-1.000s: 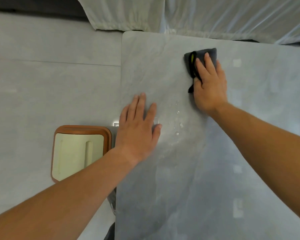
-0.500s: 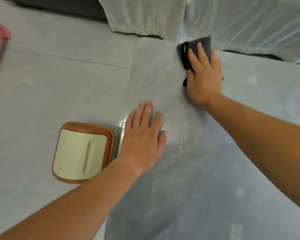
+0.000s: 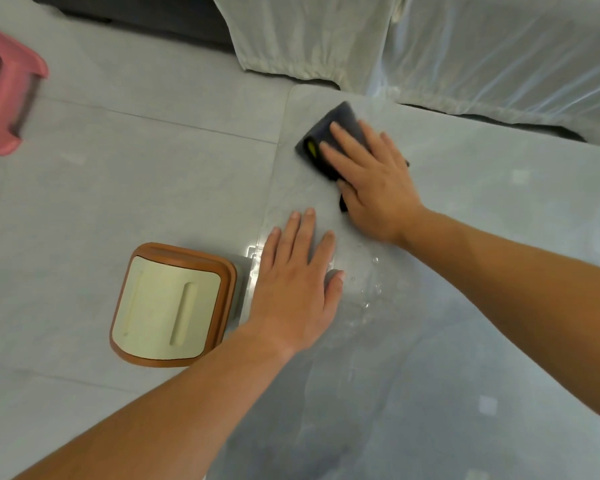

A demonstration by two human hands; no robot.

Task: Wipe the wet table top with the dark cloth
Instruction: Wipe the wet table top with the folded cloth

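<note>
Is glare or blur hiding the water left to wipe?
Head view: droplets beside the left hand read clearly; a small glare patch sits at the edge of the table top; the dark cloth under the right hand is slightly smeared; the pink object is blurred.

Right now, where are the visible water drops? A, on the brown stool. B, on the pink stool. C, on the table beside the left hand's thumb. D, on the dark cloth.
C: the drops glisten on the table next to the left hand, and the right hand presses the cloth farther away.
</note>
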